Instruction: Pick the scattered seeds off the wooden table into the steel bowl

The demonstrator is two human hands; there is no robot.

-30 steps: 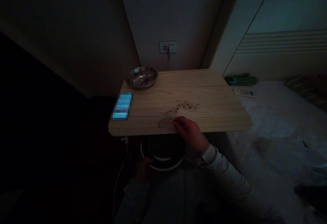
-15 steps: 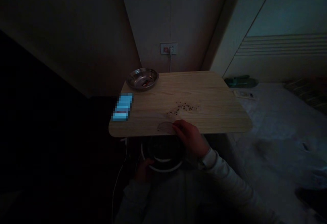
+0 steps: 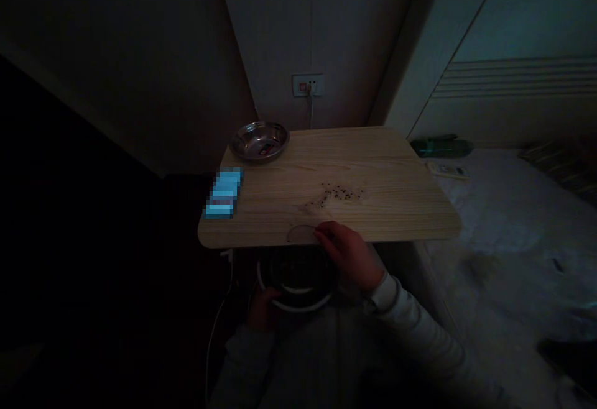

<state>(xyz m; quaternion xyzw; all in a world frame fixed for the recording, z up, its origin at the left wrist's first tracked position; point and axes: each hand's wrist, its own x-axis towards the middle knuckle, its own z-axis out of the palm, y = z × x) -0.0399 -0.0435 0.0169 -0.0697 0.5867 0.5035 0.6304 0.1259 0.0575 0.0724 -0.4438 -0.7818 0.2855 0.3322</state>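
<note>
My right hand (image 3: 349,253) is at the table's near edge, thumb and fingers pinched on a thin, see-through round disc (image 3: 302,234). The disc lies low over the wooden tabletop (image 3: 401,210), partly covered by my fingertips. A scatter of small dark grains (image 3: 342,193) lies on the wood just beyond it. Below the edge, my left hand (image 3: 265,309) grips the rim of a dark round container (image 3: 298,300) with a pale rim. The tabletop hides the container's far part, and its inside is too dark to make out.
A shiny metal bowl (image 3: 260,143) stands at the table's back left corner, with a lit, blurred phone (image 3: 224,194) in front of it. A white cable (image 3: 212,334) hangs at the left. To the right, a green bottle (image 3: 443,148) and a remote control (image 3: 448,171) lie on white bedding (image 3: 504,222).
The view has shifted very slightly. Both hands keep their places and grips, and the disc and the grains look the same.
</note>
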